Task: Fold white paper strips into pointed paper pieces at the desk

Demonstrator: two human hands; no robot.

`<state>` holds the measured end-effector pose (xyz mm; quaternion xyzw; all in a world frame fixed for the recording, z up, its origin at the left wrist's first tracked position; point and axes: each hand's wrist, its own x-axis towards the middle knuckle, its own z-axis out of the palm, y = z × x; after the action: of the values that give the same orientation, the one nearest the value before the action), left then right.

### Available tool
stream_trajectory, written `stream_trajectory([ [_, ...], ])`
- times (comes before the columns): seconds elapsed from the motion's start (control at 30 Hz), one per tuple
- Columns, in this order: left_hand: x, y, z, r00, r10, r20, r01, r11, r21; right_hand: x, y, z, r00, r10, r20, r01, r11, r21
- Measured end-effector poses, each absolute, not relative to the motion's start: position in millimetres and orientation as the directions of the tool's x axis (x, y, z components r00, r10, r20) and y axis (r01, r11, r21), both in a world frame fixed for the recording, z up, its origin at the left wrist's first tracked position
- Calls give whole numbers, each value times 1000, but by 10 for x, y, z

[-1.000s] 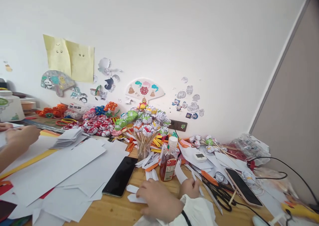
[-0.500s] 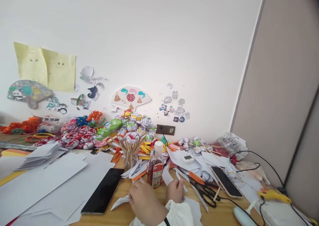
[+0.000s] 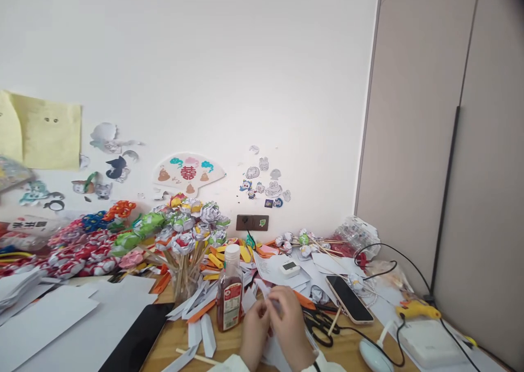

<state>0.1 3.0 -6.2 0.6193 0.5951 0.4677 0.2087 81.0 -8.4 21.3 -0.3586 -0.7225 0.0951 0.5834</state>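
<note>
My left hand (image 3: 254, 331) and my right hand (image 3: 287, 325) meet above the table, just right of the red-labelled bottle (image 3: 230, 301). The fingertips of both are closed on a white paper strip (image 3: 263, 288), whose upper end shows above them. My fingers hide the rest of it. White paper (image 3: 273, 356) lies beneath my wrists. Left of the bottle's base are folded white paper strips (image 3: 208, 336) and a thin wooden stick (image 3: 198, 355). Black-handled scissors (image 3: 319, 325) lie right of my right hand.
A clear cup (image 3: 185, 284) holds paper flowers on sticks. A black tablet-like device (image 3: 137, 336) and white sheets (image 3: 53, 328) lie left. To the right are a phone (image 3: 349, 299), a white timer (image 3: 289, 267), a yellow glue gun (image 3: 417, 309) and trailing cables.
My right hand has come back from the left, where it was crossed over at a folded strip, and now meets my left hand. The view has turned right.
</note>
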Motion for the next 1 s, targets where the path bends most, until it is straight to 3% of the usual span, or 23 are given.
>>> stream_trajectory([
  [0.1,10,113,-145,-169,943,286,404,-198,893,1058,94,86,82,739,668,333,612,-718],
  [0.2,-8,132,-182,-160,956,245,267,-197,943,1104,161,17,76,821,567,295,524,-799],
  [0.53,-37,122,-129,-144,977,158,10,-158,987,1012,158,-78,-162,744,648,310,662,-683],
  [0.77,-39,116,-132,-141,981,130,-24,-135,991,1088,270,-193,-118,897,427,318,441,-839],
  [0.9,-70,140,-156,-151,981,119,-72,-131,989,1127,252,-132,-66,901,429,302,428,-852],
  [1.0,-83,174,-189,-113,992,52,-211,-75,975,1109,227,-80,-26,878,477,314,461,-830],
])
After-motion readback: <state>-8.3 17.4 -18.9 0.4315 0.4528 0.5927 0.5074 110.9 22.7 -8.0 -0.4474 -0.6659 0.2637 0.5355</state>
